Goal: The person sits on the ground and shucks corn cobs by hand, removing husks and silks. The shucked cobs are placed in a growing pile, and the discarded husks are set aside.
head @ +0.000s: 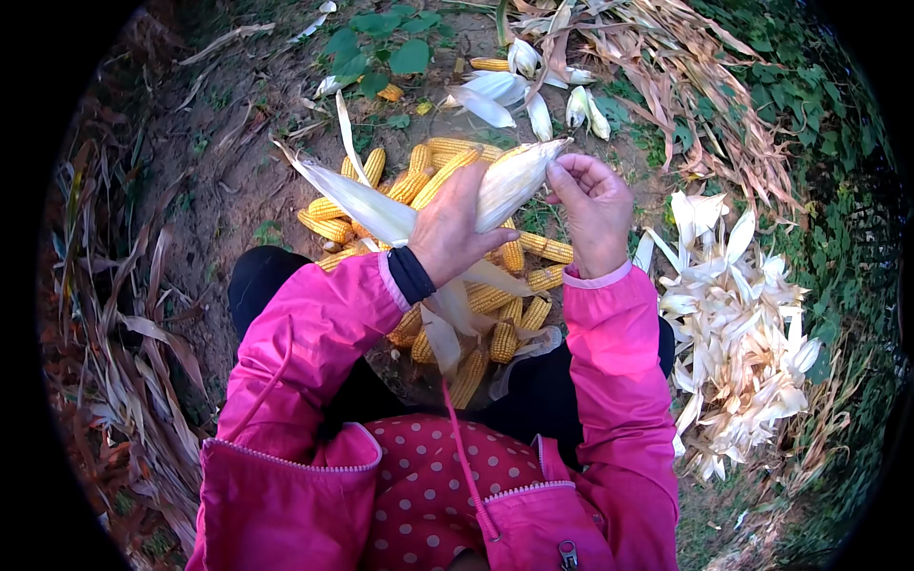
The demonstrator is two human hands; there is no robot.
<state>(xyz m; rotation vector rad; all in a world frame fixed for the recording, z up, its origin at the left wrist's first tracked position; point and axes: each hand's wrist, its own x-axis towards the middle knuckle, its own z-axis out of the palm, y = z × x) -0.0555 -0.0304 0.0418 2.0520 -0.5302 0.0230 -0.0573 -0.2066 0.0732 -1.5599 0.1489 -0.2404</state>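
Observation:
My left hand is closed around a corn ear in pale husk. Some husk leaves are folded back and stick out to the left of that hand, and others hang below it. At the ear's upper right tip is my right hand, its thumb and forefinger against the husk tip and the other fingers curled. Whether they pinch the husk is hard to see. Beneath both hands lies a pile of husked yellow corn cobs, partly hidden by my left hand and the loose leaves.
To the right is a heap of stripped pale husks. Ears still in husk lie beyond the cobs, beside dry corn stalks. More dry stalks and leaves are on the left. A green leafy plant grows at the top.

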